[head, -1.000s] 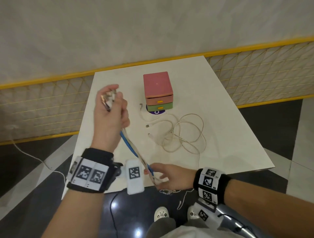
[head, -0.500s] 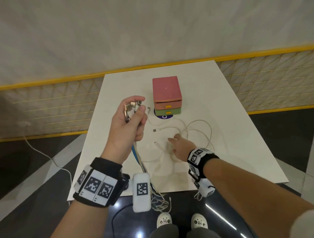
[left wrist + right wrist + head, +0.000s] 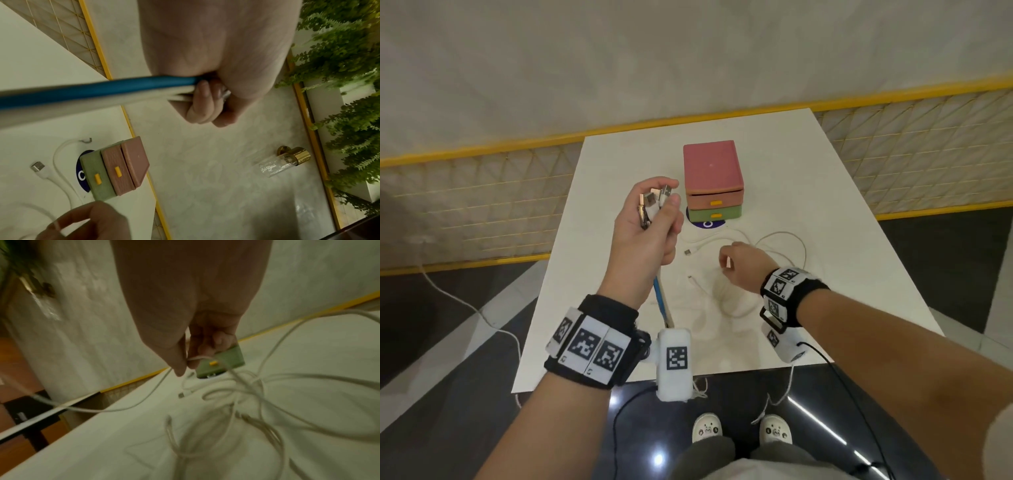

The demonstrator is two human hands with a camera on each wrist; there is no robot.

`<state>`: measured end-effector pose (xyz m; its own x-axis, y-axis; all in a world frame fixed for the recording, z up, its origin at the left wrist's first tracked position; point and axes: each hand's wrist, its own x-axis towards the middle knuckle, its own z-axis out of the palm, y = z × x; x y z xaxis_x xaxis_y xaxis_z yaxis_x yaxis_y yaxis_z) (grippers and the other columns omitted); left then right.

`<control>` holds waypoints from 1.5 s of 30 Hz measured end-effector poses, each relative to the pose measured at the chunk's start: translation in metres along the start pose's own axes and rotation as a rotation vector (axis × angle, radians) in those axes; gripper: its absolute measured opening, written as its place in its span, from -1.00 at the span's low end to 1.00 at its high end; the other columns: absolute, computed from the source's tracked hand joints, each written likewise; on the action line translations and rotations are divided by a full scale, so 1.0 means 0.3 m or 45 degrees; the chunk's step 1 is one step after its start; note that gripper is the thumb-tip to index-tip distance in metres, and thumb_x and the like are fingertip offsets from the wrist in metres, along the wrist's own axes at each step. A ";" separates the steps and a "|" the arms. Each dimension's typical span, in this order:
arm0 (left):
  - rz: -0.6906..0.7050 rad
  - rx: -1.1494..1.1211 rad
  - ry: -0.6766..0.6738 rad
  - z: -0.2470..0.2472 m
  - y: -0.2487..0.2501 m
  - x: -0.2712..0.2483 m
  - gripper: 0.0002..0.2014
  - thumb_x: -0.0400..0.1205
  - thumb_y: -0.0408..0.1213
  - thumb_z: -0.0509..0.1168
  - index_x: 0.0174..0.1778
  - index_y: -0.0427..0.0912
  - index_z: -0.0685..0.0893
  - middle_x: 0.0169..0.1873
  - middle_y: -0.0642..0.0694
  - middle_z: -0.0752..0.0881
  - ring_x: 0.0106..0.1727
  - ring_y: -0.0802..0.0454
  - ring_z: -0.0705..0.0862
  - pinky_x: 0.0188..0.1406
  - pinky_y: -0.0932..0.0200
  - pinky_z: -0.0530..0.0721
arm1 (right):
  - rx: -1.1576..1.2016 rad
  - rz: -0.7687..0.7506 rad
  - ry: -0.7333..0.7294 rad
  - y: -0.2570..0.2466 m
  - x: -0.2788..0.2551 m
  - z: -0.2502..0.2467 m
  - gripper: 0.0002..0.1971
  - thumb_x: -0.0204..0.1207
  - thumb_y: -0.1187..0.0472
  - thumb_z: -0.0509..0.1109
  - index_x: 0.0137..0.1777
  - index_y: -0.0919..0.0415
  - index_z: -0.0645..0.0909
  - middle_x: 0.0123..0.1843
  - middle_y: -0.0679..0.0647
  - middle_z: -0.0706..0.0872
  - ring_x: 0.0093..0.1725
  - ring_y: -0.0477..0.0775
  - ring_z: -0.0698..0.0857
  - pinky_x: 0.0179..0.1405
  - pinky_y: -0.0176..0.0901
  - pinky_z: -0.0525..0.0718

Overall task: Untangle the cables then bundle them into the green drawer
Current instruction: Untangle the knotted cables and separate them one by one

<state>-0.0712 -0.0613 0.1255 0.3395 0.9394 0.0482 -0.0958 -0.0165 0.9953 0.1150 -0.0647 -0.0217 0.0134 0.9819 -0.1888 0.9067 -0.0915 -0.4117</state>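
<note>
My left hand [image 3: 650, 222] is raised over the table's left side and grips a bundle of cables [image 3: 663, 299], one blue and the others white, with their USB plugs [image 3: 654, 200] sticking up out of the fist. The bundle hangs down past the table's front edge. My right hand [image 3: 736, 262] hovers over a loose tangle of white cables [image 3: 784, 253] on the table and pinches one white cable [image 3: 197, 358] between thumb and forefinger. The green drawer [image 3: 715, 214], shut, is the bottom of a small stack under two pink drawers [image 3: 714, 178].
The white table [image 3: 825, 212] ends close to my body; black floor and my shoes lie below its front edge. A loose USB plug [image 3: 688, 252] lies between my hands. A purple round sticker [image 3: 705, 224] sits under the drawers. A yellow-railed mesh fence runs behind.
My right hand left the hanging bundle at the table's front edge, reached forward to the loose tangle and pinched a white cable. My left hand came in closer to the drawers.
</note>
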 end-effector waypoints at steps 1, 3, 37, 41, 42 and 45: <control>0.000 0.001 0.004 0.007 -0.008 0.005 -0.84 0.75 -0.33 0.23 0.21 -0.06 0.59 -0.45 -0.02 0.50 -0.60 0.13 0.19 -0.62 0.27 0.13 | 0.008 -0.017 0.001 -0.012 -0.015 -0.022 -0.85 0.56 0.19 0.29 0.06 0.17 0.61 0.05 0.12 0.67 -0.06 0.12 0.63 -0.07 -0.08 0.59; -0.001 -0.001 0.010 0.018 -0.023 0.014 -0.85 0.75 -0.33 0.23 0.21 -0.08 0.58 -0.45 -0.03 0.49 -0.61 0.14 0.19 -0.63 0.28 0.13 | 0.062 -0.025 -0.028 -0.042 -0.062 -0.062 -0.84 0.57 0.14 0.32 0.06 0.16 0.63 -0.11 0.04 0.69 -0.08 0.13 0.70 -0.13 -0.13 0.59; -0.183 0.046 0.317 -0.086 -0.141 0.010 -0.80 0.63 -0.30 0.41 0.13 0.01 0.63 -0.49 0.06 0.38 -0.58 0.12 0.28 -0.62 0.29 0.32 | 0.375 -0.098 0.217 -0.157 -0.023 0.037 -0.81 0.65 0.15 0.23 -0.04 0.26 0.58 -0.18 0.18 0.77 -0.30 0.06 0.64 -0.23 -0.11 0.57; -0.178 0.074 0.332 -0.022 -0.153 0.046 -0.83 0.65 -0.12 0.38 -0.09 -0.14 0.62 -0.49 0.02 0.42 -0.55 0.08 0.27 -0.60 0.24 0.29 | 0.659 -0.230 0.399 -0.196 -0.116 -0.122 -0.83 0.68 0.11 0.20 -0.01 0.18 0.56 -0.31 -0.02 0.75 -0.61 -0.13 0.56 -0.46 -0.18 0.60; -0.158 0.080 0.306 0.004 -0.150 0.053 -0.81 0.67 -0.09 0.35 -0.07 -0.16 0.65 -0.43 0.00 0.47 -0.55 0.09 0.29 -0.61 0.25 0.30 | 0.688 -0.262 0.407 -0.205 -0.139 -0.155 -0.84 0.68 0.12 0.21 -0.01 0.16 0.56 -0.31 -0.04 0.73 -0.62 -0.05 0.59 -0.46 -0.17 0.62; -0.103 0.087 0.190 0.072 -0.138 0.074 -0.70 0.69 -0.07 0.33 0.07 -0.27 0.69 -0.35 -0.09 0.56 -0.58 0.14 0.36 -0.60 0.26 0.35 | 0.720 -0.337 0.399 -0.209 -0.176 -0.200 -0.87 0.68 0.16 0.22 -0.04 0.15 0.56 -0.31 -0.04 0.70 -0.59 0.08 0.67 -0.45 -0.13 0.64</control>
<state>-0.0395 -0.0471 0.0872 0.2004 0.9789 -0.0399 -0.0080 0.0423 0.9991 0.0826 -0.1008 0.0675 0.0204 0.9769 0.2127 0.5388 0.1684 -0.8254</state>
